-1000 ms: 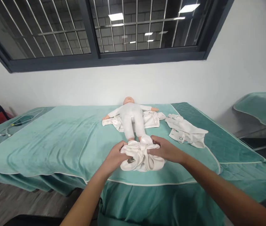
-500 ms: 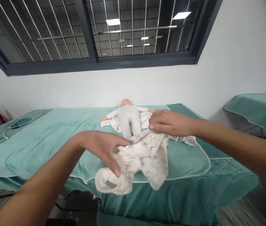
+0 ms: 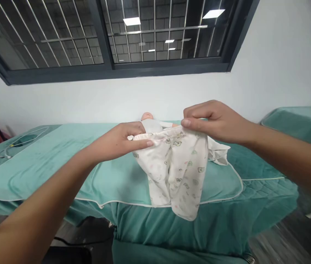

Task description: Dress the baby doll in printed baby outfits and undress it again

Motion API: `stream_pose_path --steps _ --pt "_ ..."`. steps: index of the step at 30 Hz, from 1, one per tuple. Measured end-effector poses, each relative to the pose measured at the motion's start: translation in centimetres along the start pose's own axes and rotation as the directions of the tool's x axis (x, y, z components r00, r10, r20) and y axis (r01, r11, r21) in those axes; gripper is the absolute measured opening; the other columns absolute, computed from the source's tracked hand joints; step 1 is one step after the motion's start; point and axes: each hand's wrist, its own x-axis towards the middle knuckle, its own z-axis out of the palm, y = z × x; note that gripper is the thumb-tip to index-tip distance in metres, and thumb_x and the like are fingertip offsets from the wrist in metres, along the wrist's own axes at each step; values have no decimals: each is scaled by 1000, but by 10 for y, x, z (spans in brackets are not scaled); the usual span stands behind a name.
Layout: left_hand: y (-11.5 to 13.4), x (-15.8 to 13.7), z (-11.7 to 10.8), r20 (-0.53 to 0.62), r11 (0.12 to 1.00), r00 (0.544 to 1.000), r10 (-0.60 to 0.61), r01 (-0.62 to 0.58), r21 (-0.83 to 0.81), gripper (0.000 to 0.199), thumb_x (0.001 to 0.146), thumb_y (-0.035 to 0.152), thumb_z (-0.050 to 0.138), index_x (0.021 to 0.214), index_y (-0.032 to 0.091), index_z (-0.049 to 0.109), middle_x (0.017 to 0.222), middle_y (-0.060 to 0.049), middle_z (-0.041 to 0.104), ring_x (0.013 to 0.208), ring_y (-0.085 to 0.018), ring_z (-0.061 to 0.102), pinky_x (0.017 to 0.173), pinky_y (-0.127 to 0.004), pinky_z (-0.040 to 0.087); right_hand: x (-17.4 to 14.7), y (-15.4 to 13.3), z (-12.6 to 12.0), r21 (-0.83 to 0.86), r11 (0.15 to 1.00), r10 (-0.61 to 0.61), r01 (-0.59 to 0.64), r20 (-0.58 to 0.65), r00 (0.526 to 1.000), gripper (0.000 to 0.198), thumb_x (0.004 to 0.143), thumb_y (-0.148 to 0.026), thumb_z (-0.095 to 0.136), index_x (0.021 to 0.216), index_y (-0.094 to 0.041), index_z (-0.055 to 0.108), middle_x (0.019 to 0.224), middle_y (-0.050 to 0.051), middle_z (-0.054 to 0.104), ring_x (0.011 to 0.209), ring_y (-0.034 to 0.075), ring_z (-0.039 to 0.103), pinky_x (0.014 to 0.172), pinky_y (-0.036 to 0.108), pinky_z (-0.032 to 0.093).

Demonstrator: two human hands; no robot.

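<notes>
A pair of white baby pants (image 3: 177, 168) with small printed animals hangs upright between my hands, legs down. My left hand (image 3: 126, 139) grips the waistband at its left end, thumb in front. At the right end, my right hand (image 3: 213, 121) pinches the waistband between thumb and fingers. Behind the pants lies a baby doll (image 3: 153, 125) in white on the bed; its head and one arm show, while its legs are hidden. Part of a white printed garment (image 3: 219, 150) sticks out to the right of the pants.
The bed has a green cover (image 3: 70, 157) with white piping, reaching over the front edge. A thin looped white tube (image 3: 7, 150) lies at the left end. A barred window (image 3: 155, 69) is in the wall behind. Another green-covered surface (image 3: 295, 124) stands at right.
Both hands have lifted and stretched the crumpled pants by the waistband, so the legs now hang down. My left hand went from spread beside the cloth to gripping it.
</notes>
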Motion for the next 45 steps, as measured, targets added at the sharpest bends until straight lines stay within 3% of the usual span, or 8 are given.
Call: stream_pose_path --steps 8,16,21,30,33,36,39,45 --pt "-23 0 26 -393 983 904 -169 124 -139 43 87 54 55 64 17 54 63 2 52 63 -12 49 59 -25 38 -4 28 16 180 927 208 -329 481 851 32 85 -53 63 90 -23 73 98 4 69 93 21 63 80 34 48" --pt "-32 14 115 -460 838 855 -240 -57 -543 77 77 41 72 144 30 34 150 -7 40 139 -28 38 110 -41 38 18 35 115 804 469 398 -367 178 900 29 72 -35 78 94 -21 67 89 4 69 84 20 64 73 32 52" --pt "-62 -8 158 -439 909 848 -296 109 -402 35 86 33 60 119 21 59 126 -11 57 119 -29 56 104 -47 44 39 60 124 928 325 529 -181 -20 848 25 73 -31 74 94 -22 62 92 3 69 84 19 64 73 31 53" --pt "-113 9 104 -620 798 522 -586 240 -553 37 83 50 59 103 19 64 97 -6 69 91 -25 65 84 -38 52 32 93 164 336 632 315 -698 712 628 24 79 -41 65 80 -17 65 81 5 69 62 14 63 59 26 49" --pt "-156 26 95 -496 659 438 -750 435 -613 44 80 44 63 113 17 58 105 -11 68 95 -28 66 85 -42 53 51 119 161 252 804 332 -539 561 758 29 83 -45 59 76 -17 64 78 5 68 70 17 65 65 29 50" --pt "-186 39 99 -505 692 473 -722 500 -520 51 79 32 63 125 15 52 134 -17 55 125 -32 54 103 -46 44 86 168 159 258 888 369 -380 90 925 25 85 -43 55 94 -21 62 98 5 67 95 21 63 86 35 50" --pt "-193 52 108 -591 829 581 -560 390 -402 52 82 32 60 131 19 50 147 -14 45 141 -30 37 118 -47 28 127 228 163 57 944 328 -326 -283 901 45 82 -45 58 118 -19 55 128 12 55 124 27 48 107 44 37" --pt "-200 94 120 -89 487 704 -704 389 -782 47 82 44 63 123 21 56 134 -13 60 121 -33 58 103 -50 46 206 337 169 -121 832 498 -542 -269 824 70 85 -54 56 135 -7 44 138 25 47 129 35 44 110 46 33"
